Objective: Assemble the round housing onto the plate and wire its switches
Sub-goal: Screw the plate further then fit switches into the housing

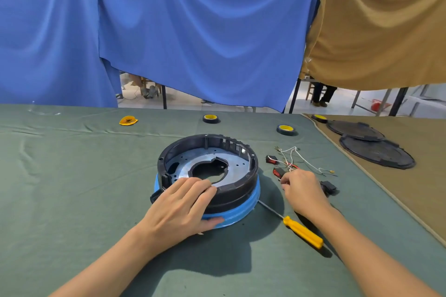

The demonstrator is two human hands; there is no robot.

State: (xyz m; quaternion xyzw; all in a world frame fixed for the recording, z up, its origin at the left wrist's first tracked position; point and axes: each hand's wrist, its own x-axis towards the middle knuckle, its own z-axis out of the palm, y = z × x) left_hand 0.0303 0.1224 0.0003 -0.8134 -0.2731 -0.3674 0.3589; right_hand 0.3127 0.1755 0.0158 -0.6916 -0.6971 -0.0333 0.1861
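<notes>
The black round housing (234, 193) sits on the green cloth (72, 176), stacked on a blue ring (241, 214) that shows below its near wall. A grey metal plate (231, 164) with a large middle opening lies inside the housing.

The left hand (181, 207) lies on the housing's near rim, fingers fairly straight and spread over the edge, thumb against the blue ring; it presses rather than grasps.

The right hand (304, 190) is just right of the housing, fingers curled in with the tips at a tangle of white and red wires (293, 155). Its back hides the fingertips, so I cannot tell whether it pinches anything.

Two red switches (277, 172) lie among those wires, and a black switch (328, 187) lies right of that hand.

A yellow-handled screwdriver (303, 231) lies near the housing's right side, its tip touching the blue ring.

Behind the housing are two tape rolls (210, 118); far to its right, on tan cloth, two black round covers (376, 153) overlap.
</notes>
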